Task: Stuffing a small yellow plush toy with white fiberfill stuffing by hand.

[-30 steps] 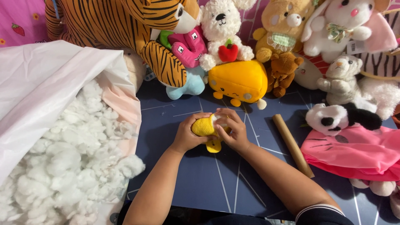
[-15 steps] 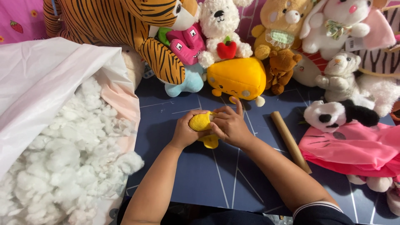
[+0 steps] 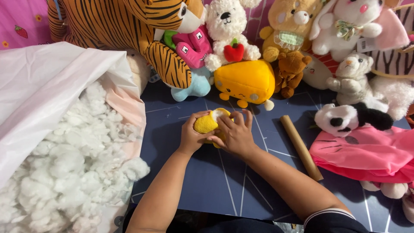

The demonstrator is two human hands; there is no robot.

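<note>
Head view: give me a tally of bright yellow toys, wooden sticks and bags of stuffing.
Bright yellow toys: 2, the small toy gripped by the left hand with the right hand pressing on it, and the cheese-shaped toy
Wooden sticks: 1, the stick on the blue mat
Bags of white stuffing: 1, the bag
Total: 4

Bag [image 3: 51, 86]: large white plastic sack, open-mouthed, lying at the left edge of the surface [image 3: 224, 190], filled with white stuffing [image 3: 69, 172].
Tag [image 3: 364, 44]: small white rectangular label hanging from the pink-eared plush rabbit [image 3: 349, 21], upper right.
</note>
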